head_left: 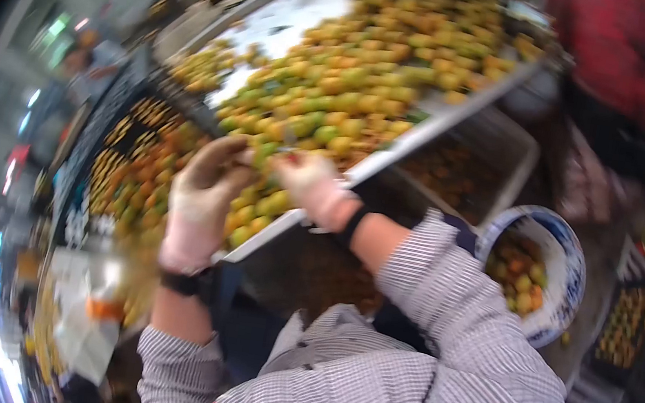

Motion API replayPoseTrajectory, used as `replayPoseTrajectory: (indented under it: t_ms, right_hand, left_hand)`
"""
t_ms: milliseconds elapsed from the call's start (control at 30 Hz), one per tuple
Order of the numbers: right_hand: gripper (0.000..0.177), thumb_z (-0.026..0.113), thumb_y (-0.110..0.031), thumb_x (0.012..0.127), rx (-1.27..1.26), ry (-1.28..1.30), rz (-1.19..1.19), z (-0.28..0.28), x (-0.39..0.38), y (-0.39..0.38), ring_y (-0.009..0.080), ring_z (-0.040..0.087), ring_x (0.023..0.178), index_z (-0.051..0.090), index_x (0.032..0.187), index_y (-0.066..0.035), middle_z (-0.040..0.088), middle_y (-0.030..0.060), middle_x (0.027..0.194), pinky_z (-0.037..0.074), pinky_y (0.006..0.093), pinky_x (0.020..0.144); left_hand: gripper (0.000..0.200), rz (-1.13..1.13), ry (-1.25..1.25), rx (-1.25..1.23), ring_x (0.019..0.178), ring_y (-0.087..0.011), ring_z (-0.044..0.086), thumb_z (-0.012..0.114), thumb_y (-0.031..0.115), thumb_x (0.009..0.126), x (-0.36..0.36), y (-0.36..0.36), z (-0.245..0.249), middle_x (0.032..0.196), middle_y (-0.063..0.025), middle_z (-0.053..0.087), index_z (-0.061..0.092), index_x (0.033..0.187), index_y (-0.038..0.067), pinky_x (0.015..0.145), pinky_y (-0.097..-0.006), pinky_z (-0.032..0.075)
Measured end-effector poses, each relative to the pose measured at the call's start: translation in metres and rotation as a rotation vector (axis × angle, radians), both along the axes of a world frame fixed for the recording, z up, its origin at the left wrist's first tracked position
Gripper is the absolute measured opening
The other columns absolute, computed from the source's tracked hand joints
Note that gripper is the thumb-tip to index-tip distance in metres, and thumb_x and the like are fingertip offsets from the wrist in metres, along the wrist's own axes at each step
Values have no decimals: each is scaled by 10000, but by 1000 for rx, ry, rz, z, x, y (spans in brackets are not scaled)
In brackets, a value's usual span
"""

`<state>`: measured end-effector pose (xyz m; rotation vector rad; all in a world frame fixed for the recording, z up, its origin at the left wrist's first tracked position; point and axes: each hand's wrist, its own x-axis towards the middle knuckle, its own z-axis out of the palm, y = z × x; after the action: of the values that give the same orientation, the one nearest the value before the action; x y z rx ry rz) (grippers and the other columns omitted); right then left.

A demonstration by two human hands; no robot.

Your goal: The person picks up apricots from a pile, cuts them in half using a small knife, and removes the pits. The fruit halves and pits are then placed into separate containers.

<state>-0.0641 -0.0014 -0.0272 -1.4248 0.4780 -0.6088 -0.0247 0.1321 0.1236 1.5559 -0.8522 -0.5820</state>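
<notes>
My left hand (pixel 210 177), in a pale glove stained brown at the fingers, is at the near edge of a heap of small round yellow, orange and green fruits (pixel 347 81). Its fingers curve with the thumb apart, and I make out no fruit between them. Close by on the right, my gloved right hand (pixel 312 184) is closed around what looks like a small knife (pixel 289 132). A thin pale blade points up over the heap, with a bit of red at the grip. Motion blur hides finer detail.
The fruit lies on a pale-rimmed sorting table (pixel 448 128). Below its edge sits a bin (pixel 521 168) with brown scraps. A blue-and-white basin (pixel 570 261) of fruit stands at right. Crates (pixel 625 326) lie farther right. A person in red (pixel 614 61) stands at upper right.
</notes>
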Motion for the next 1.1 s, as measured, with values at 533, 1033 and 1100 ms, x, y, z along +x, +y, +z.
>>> replayPoseTrajectory:
  t_ms: [533, 1033, 1100]
  right_hand:
    - [397, 636, -406, 962, 114, -12, -208, -14, -72, 38, 263, 658, 746, 688, 1061, -24, 694, 178, 824, 496, 372, 741]
    - [351, 596, -381, 965, 759, -129, -281, 17, -96, -1, 123, 494, 441, 593, 889, -38, 549, 43, 685, 428, 278, 376]
    - [363, 599, -384, 956, 785, -143, -296, 12, -90, -4, 116, 516, 474, 603, 879, -29, 556, 37, 688, 453, 278, 409]
  left_hand:
    - [859, -720, -667, 111, 1209, -368, 578, 740, -41, 740, -238, -138, -37, 1248, -210, 601, 341, 1495, 61, 1003, -391, 504]
    - [829, -2, 59, -222, 1173, -234, 576, 714, -53, 832, -102, -61, -29, 1325, -189, 531, 243, 1512, -6, 973, -325, 508]
    - [768, 168, 49, -200, 1133, -222, 591, 709, 3, 870, -73, -37, -32, 1304, -185, 548, 262, 1493, -37, 946, -308, 512]
